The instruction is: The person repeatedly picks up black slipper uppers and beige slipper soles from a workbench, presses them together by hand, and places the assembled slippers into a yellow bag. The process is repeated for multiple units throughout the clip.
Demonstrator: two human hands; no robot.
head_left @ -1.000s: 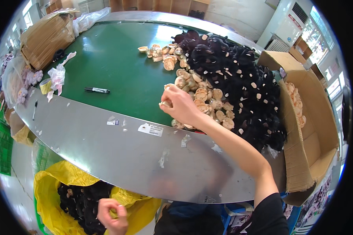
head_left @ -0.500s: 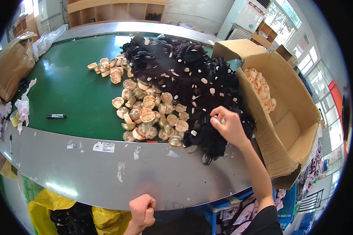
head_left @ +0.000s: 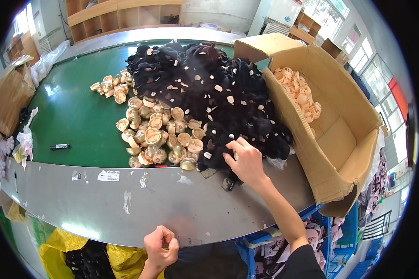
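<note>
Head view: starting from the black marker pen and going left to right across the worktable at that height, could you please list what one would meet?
Black marker pen → pile of gold-and-beige round shells → right hand → open cardboard box.

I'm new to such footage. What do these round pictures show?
No machine here: a person works bare-handed. All pictures come from a fisheye camera on their head, looking down, so edges bend. On the table lie a black pile, beige shells and a marker; a box on the right holds beige parts. The right hand, at the black pile, pinches a small thing, too hidden to name. The left hand is curled into a fist; I can't tell whether it holds anything.
</note>
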